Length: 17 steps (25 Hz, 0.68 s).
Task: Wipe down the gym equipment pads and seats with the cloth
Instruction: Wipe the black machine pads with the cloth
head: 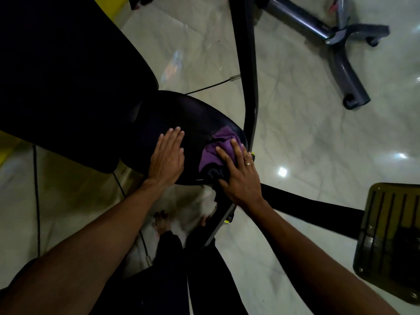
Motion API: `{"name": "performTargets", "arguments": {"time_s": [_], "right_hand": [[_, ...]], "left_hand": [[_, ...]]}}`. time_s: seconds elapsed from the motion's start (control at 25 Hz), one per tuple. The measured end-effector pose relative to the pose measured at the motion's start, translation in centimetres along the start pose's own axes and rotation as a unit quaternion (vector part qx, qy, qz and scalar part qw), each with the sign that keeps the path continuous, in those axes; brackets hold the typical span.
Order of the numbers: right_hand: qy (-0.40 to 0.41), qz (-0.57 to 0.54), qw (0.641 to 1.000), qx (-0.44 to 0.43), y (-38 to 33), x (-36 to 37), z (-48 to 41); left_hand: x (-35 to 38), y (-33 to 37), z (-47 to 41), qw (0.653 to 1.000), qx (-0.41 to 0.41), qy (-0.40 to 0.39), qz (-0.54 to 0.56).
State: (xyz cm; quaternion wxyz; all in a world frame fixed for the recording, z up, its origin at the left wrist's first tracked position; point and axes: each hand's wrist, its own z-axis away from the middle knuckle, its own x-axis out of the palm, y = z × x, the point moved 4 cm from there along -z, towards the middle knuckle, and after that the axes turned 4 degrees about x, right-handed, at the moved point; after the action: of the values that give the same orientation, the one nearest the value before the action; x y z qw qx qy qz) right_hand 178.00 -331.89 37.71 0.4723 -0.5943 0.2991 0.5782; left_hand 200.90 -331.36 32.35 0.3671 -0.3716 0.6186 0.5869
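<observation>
Cloth [218,144] under flat right hand [239,177]

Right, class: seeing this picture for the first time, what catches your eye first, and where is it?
The purple cloth stands out, pressed by the right hand onto the black seat pad at centre. The left hand lies flat on the pad beside it. At top right stands a grey wheeled chair base.
</observation>
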Motion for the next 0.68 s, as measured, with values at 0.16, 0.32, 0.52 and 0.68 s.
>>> {"name": "performTargets", "arguments": {"time_s": [0.16,0.32,0.52,0.68], "right_hand": [[0.005,-0.001,0.996,0.083,-3.0,1.0,-0.6],[-0.026,0.014,0.999,0.046,-4.1,1.6,-4.5],[-0.061,-0.006,0.992,0.111,-0.9,-0.3,-8.5],[-0.006,-0.109,0.968,0.228,-0.5,-0.7,-4.2]], "left_hand": [[0.6,0.7,-0.9,1.0,0.005,-0.006,0.007],[0.8,1.3,-0.8,1.0,-0.006,0.002,0.022],[0.7,1.6,-1.2,1.0,-0.029,0.005,0.01],[1.0,1.8,-1.3,0.999,-0.05,0.0,0.001]]}}
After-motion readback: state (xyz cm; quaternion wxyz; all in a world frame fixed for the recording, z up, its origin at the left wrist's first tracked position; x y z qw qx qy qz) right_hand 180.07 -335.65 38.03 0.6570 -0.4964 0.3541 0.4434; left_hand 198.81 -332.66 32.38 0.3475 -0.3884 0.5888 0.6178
